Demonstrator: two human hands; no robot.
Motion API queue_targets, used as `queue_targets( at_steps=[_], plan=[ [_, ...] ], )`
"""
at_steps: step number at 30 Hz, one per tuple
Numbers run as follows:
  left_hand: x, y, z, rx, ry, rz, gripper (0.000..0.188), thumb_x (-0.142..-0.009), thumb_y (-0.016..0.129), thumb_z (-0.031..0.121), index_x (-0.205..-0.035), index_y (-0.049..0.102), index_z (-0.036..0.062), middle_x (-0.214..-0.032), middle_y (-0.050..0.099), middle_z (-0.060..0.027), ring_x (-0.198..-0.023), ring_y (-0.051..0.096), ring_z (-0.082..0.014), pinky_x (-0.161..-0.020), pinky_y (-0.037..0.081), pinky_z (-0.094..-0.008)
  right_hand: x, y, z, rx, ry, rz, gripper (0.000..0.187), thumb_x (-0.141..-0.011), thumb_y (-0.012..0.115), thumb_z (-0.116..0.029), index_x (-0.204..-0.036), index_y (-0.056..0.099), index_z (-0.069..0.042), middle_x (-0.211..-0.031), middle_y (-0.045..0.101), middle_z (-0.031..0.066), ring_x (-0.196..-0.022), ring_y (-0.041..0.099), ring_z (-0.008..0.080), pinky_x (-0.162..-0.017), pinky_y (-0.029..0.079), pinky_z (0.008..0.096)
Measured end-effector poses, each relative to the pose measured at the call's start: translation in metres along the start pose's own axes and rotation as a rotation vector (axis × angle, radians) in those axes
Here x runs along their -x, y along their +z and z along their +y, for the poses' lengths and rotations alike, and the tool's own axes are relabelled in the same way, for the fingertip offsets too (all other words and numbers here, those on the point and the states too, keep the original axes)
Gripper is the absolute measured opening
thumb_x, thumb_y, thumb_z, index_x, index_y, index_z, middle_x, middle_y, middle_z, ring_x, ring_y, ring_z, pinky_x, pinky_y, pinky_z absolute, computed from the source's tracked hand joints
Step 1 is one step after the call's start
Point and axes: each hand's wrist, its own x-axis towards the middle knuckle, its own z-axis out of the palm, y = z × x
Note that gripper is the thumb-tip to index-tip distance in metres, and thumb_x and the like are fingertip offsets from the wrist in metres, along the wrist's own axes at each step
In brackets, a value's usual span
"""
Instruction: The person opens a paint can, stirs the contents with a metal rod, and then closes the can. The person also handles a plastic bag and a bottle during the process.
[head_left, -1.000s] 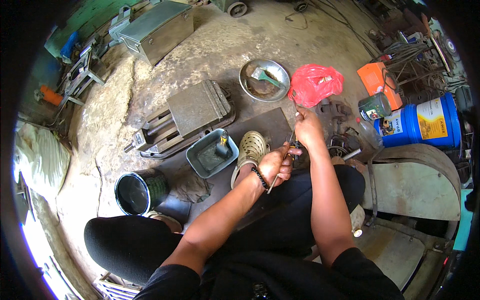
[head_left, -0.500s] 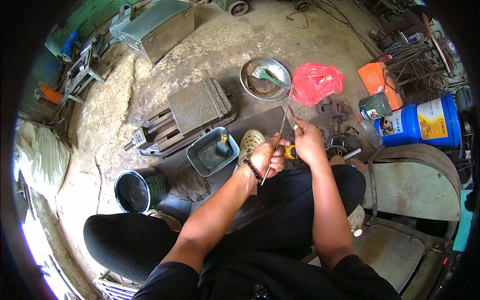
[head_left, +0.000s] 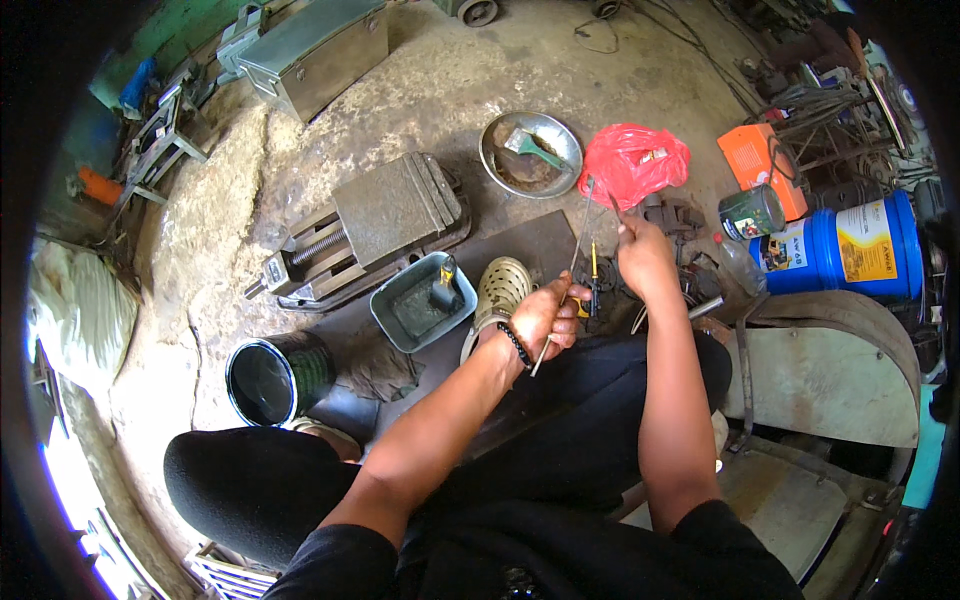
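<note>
My left hand (head_left: 548, 315), with a black bead bracelet at its wrist, is closed round a thin metal rod (head_left: 581, 232). The rod slants up and away, and its near end sticks out below the fist. My right hand (head_left: 646, 260) is closed on a narrow brownish strip (head_left: 614, 204); only its tip shows, so I cannot tell its kind. The strip's tip is a little right of the rod's far end, apart from it. Between my hands, lower down, lies a yellow-and-black tool (head_left: 594, 285), partly hidden by the left fingers.
Ahead are a metal bowl (head_left: 489, 160) with a green-handled brush (head_left: 537, 148) and a red plastic bag (head_left: 632, 165). To the left stand a machine vise (head_left: 392, 215), a grey tub (head_left: 392, 318) with a brush, and a black bucket (head_left: 312, 372). Blue pails (head_left: 820, 250) stand at right.
My right hand has moved right and slightly away, so the strip has parted from the rod. My left hand has shifted slightly right with the rod. More of the yellow-and-black tool now shows.
</note>
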Motion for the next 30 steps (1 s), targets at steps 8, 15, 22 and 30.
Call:
queue_targets(
  at_steps=[8,15,22,30],
  plan=[
    [0.0,-0.003,-0.002,-0.029,-0.013,0.019,0.041,-0.106,0.035,0.045,-0.094,0.053,0.0101,-0.057,0.028,0.0061,-0.041,0.022,-0.0063,-0.036,0.021,-0.023,-0.003,0.012,-0.007,-0.029,0.0,-0.104,0.032,-0.094,0.052,-0.017,-0.119,0.066,-0.004,-0.109,0.066,0.0266,-0.104,0.063,0.0423,-0.091,0.049,0.0446],
    [0.006,-0.005,-0.002,-0.066,0.006,0.085,0.041,-0.105,0.036,0.046,-0.093,0.052,0.0102,-0.057,0.028,0.0063,-0.042,0.022,-0.0061,-0.037,0.021,-0.0226,-0.048,0.03,0.008,-0.027,0.111,-0.143,0.033,-0.095,0.05,-0.015,-0.122,0.065,-0.002,-0.113,0.067,0.0252,-0.107,0.066,0.0344,-0.093,0.048,0.038],
    [0.002,0.0,0.001,0.015,0.045,0.038,0.041,-0.105,0.037,0.046,-0.092,0.053,0.011,-0.057,0.028,0.0067,-0.042,0.021,-0.0061,-0.036,0.02,-0.0227,-0.002,0.007,0.001,-0.133,0.018,-0.083,0.032,-0.096,0.05,-0.016,-0.121,0.064,-0.002,-0.111,0.065,0.0276,-0.106,0.064,0.0399,-0.091,0.048,0.0425],
    [0.003,0.0,-0.005,-0.044,0.026,0.058,0.039,-0.106,0.035,0.044,-0.091,0.052,0.0124,-0.057,0.026,0.0069,-0.042,0.019,-0.0064,-0.037,0.019,-0.0233,0.01,0.012,-0.012,-0.098,0.049,-0.158,0.033,-0.097,0.049,-0.017,-0.124,0.063,-0.003,-0.113,0.065,0.0267,-0.107,0.063,0.0412,-0.092,0.048,0.0433]
  ],
)
